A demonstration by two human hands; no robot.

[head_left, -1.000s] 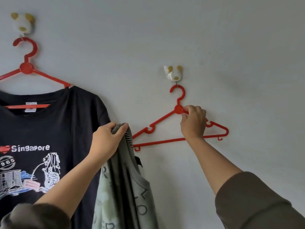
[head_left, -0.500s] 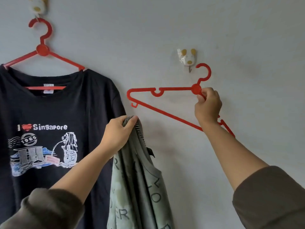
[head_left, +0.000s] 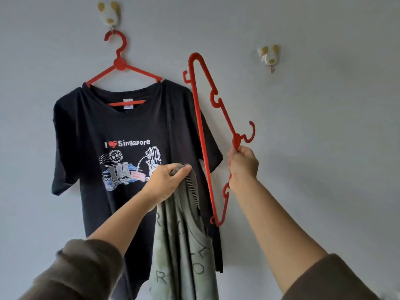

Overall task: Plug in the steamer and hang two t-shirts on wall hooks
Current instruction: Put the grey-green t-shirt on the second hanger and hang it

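Observation:
A black "I love Singapore" t-shirt (head_left: 121,135) hangs on a red hanger (head_left: 119,63) from the left wall hook (head_left: 109,13). My left hand (head_left: 166,180) grips a grey-green t-shirt (head_left: 184,252) by its top, and the cloth hangs down in front of the black shirt. My right hand (head_left: 243,164) holds a second red hanger (head_left: 202,135) near its neck. That hanger is turned almost upright, off the wall. The right wall hook (head_left: 268,58) is bare. No steamer is in view.
A plain pale grey wall (head_left: 324,148) fills the view behind everything. Both of my arms wear dark olive sleeves (head_left: 86,269) pushed up to the elbows.
My right hand has lifted the second hanger off the right hook, brought it down and left, and turned it nearly vertical. My left hand keeps its hold on the grey-green shirt.

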